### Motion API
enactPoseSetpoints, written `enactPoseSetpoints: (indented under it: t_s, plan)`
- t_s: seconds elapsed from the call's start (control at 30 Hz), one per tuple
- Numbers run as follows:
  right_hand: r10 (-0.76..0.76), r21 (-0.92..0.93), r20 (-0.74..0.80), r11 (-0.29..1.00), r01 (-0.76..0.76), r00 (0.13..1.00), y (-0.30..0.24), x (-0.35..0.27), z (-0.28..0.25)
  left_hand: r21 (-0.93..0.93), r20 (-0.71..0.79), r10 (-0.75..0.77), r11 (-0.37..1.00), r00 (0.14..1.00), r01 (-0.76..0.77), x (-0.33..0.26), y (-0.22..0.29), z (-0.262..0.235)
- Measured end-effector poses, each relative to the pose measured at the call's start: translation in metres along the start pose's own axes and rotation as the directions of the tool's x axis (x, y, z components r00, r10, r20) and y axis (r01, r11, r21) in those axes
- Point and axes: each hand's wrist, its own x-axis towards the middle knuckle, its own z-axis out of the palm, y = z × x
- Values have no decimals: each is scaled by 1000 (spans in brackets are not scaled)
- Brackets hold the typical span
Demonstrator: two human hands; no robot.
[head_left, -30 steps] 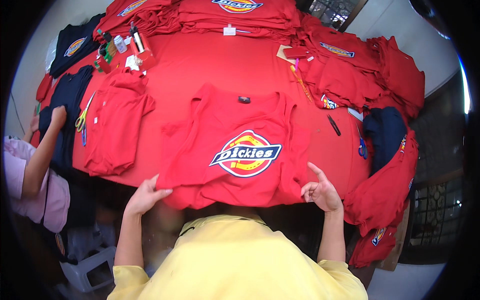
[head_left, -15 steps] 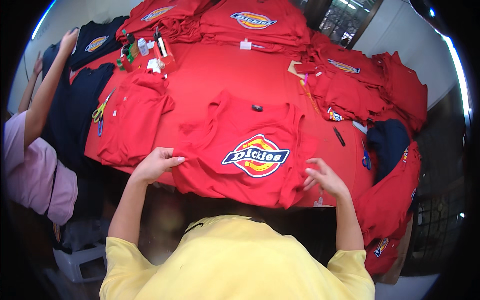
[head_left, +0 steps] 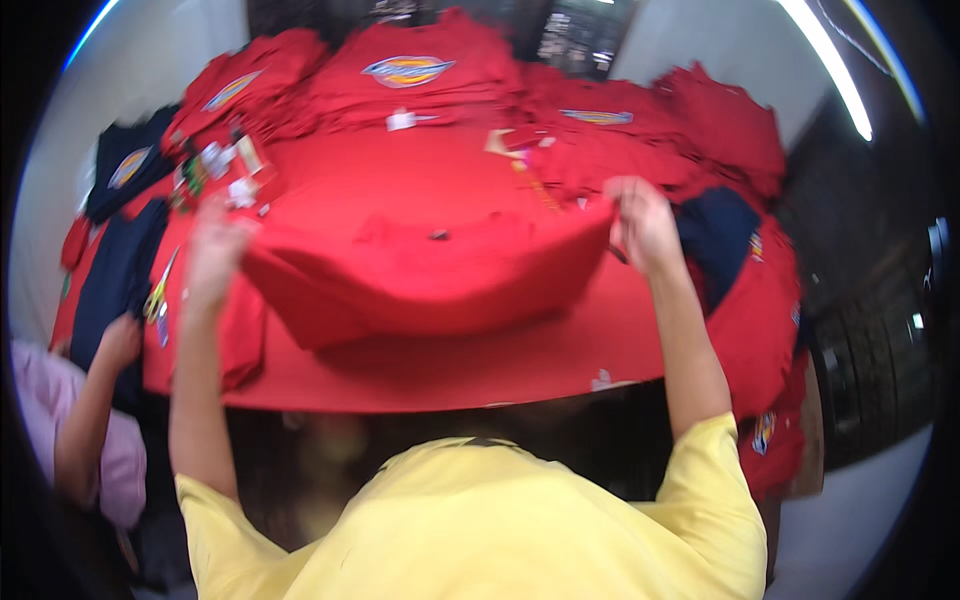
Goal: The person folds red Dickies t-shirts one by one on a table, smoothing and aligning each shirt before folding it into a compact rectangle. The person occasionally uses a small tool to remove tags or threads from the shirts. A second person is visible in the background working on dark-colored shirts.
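Holding a red T-shirt [head_left: 430,275] lifted above the red-covered table [head_left: 450,370], the person stretches it between both hands so that its long axis runs left to right, roughly parallel to the near table edge. The garment is doubled over, its upper fold sagging slightly between the grips, with a small dark mark at the middle of that fold. The left hand [head_left: 215,250] is closed on the shirt's left end; motion blur hides the exact finger positions. The right hand [head_left: 640,220] is closed on the right end, fingers curled over the cloth. Stacks of folded red shirts [head_left: 420,75] lie along the far side, dark navy shirts [head_left: 120,270] at the left. Another person's hand [head_left: 120,340], on a pink-sleeved arm, rests at the left table edge.
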Motion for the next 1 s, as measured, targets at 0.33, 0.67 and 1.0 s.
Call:
enactPoseSetpoints:
  t_s: [0.33, 0.67, 1.0]
  plan:
    - [631, -961, 273, 221, 169, 726, -37, 6, 17, 680, 633, -186, 597, 752, -425, 63, -48, -78]
    - [319, -357, 379, 917, -181, 869, -60, 35, -63, -82, 443, -163, 972, 881, 221, 90, 55, -10]
    - [-393, -272, -407, 914, 301, 824, -151, 309, -222, -173, 179, 186, 973, 966, -156, 335, 190, 209]
